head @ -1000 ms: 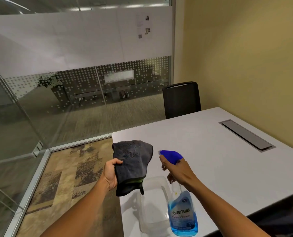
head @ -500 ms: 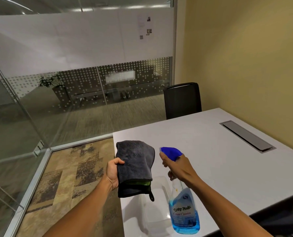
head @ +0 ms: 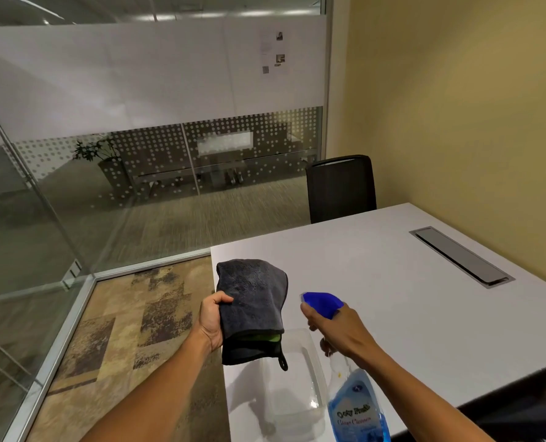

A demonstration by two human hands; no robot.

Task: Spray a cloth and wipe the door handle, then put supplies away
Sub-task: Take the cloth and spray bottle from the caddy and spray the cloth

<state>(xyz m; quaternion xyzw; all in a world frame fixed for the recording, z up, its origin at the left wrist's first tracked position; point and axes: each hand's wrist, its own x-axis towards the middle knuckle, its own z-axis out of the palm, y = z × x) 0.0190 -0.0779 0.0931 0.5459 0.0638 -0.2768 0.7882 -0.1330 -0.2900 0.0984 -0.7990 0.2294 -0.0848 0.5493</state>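
Note:
My left hand [head: 212, 320] grips a folded dark grey cloth [head: 252, 301] with a green inner layer, held up over the white table's near left corner. My right hand [head: 338, 327] holds a spray bottle [head: 356, 406] of blue glass cleaner by its neck, a finger on the trigger. Its blue nozzle [head: 321, 303] points left at the cloth, a short gap away. No door handle is in view.
A clear plastic tub [head: 297, 406] sits on the white table [head: 408, 298] below the cloth. A grey cable hatch [head: 459, 255] lies at the table's right. A black chair [head: 340, 188] stands at the far edge. Glass walls [head: 138, 186] enclose the left; a yellow wall is right.
The cloth has been straightened and hangs flatter facing the nozzle. Both hands stay almost in place, and the bottle shifted only slightly.

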